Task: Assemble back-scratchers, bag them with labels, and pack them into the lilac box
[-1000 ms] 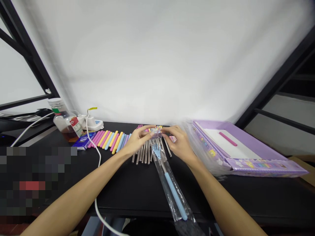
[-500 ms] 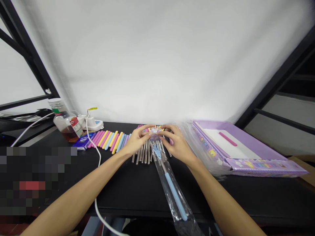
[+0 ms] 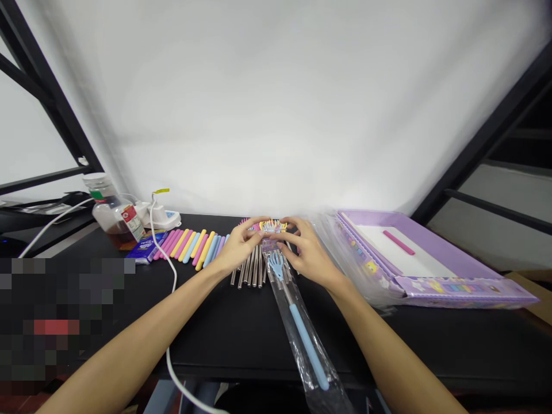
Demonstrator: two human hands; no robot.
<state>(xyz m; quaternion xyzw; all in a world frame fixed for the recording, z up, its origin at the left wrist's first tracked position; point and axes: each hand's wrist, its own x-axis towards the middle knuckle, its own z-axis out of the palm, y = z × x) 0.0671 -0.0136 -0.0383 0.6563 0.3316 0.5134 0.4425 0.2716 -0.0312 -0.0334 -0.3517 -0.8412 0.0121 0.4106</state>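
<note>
My left hand [image 3: 240, 246] and my right hand [image 3: 305, 251] meet at the top end of a clear plastic sleeve [image 3: 307, 345], and their fingertips pinch it from both sides. Inside the sleeve lies a back scratcher with a blue claw [image 3: 276, 267] and a pale blue handle [image 3: 309, 347]. A small multicoloured fan of pieces [image 3: 273, 226] shows just above my fingers, partly hidden by them. Under my left hand lies a row of steel tubes [image 3: 249, 271], and their far ends are hidden.
Pastel pink, yellow and blue sticks [image 3: 190, 245] lie left of my hands. Further left are a blue packet [image 3: 146, 247], a glass jar [image 3: 115, 217], a white power strip [image 3: 158, 217] and a white cable [image 3: 170, 299]. A purple boxed tray in plastic [image 3: 425, 264] lies to the right.
Both hands have drawn slightly closer around the sleeve's top. The view has shifted slightly, and the rest of the table looks unchanged.
</note>
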